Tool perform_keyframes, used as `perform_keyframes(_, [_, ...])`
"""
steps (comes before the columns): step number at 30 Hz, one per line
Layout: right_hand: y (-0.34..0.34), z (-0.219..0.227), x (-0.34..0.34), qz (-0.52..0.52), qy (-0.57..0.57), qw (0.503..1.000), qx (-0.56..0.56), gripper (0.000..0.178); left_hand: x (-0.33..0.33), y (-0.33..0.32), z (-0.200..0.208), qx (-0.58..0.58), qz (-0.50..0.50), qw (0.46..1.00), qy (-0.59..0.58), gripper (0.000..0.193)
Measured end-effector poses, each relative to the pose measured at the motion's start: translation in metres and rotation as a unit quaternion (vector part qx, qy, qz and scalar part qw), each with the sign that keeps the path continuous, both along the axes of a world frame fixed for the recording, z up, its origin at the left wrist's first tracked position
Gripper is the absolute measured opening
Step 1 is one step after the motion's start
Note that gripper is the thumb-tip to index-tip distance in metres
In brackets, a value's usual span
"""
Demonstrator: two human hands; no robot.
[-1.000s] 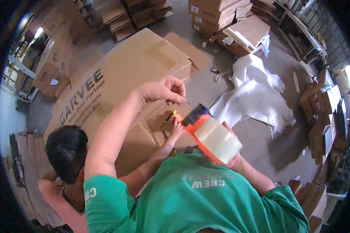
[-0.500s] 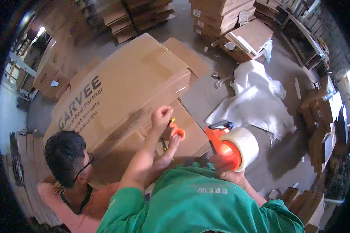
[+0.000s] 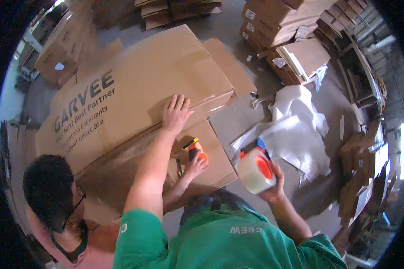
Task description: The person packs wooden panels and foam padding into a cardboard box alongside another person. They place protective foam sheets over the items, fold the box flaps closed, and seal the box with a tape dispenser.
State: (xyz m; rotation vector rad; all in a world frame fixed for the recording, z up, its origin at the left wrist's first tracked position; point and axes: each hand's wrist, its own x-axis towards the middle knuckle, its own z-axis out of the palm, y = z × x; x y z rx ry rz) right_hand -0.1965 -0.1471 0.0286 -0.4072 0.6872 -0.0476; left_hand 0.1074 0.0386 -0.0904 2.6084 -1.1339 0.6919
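Note:
My left hand (image 3: pixel 177 114) lies flat on top of a long brown carton (image 3: pixel 152 67), its fingers stretched out near the carton's near edge. In my right hand (image 3: pixel 274 185) is an orange tape dispenser (image 3: pixel 264 167) with a wide roll of clear tape (image 3: pixel 255 175), held up in the air right of the carton. A co-worker's hand (image 3: pixel 196 167), reaching from under my left arm, holds a smaller orange and black tool (image 3: pixel 196 151) with a yellow-black tip. Its exact kind is unclear. That tool is over a lower cardboard flap (image 3: pixel 213 152).
A co-worker in a pink shirt (image 3: pixel 94 242) is close on my left. Crumpled white sheeting (image 3: pixel 296 130) lies on the floor to the right. Stacked cartons (image 3: pixel 274 22) stand at the back, with flattened cardboard (image 3: pixel 357 166) along the right side.
My left hand has gone from a closed, raised pose to lying flat on the carton. The tape dispenser in my right hand has turned and shifted slightly left. The view has shifted too.

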Motion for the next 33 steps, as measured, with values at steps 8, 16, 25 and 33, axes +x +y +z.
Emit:
perform_keyframes(8, [-0.002, 0.069, 0.276, 0.230, -0.042, 0.540, -0.809, 0.048, -0.009, -0.007, -0.002, -0.077, 0.039, 0.995, 0.040, 0.037])
perform_keyframes(16, [0.004, -0.012, 0.245, 0.376, 0.019, 0.269, -0.886, 0.055, -0.012, 0.000, -0.009, -0.112, 0.039, 0.993, -0.011, 0.035])
perform_keyframes(25, [-0.004, -0.091, 0.239, 0.495, 0.165, 0.335, -0.784, 0.059, -0.012, -0.018, 0.019, 0.005, 0.034, 0.996, 0.085, 0.039])
perform_keyframes(33, [-0.003, -0.184, 0.261, 0.471, -0.031, 0.309, -0.825, 0.070, 0.029, -0.074, 0.037, 0.189, 0.034, 0.975, 0.113, 0.075])
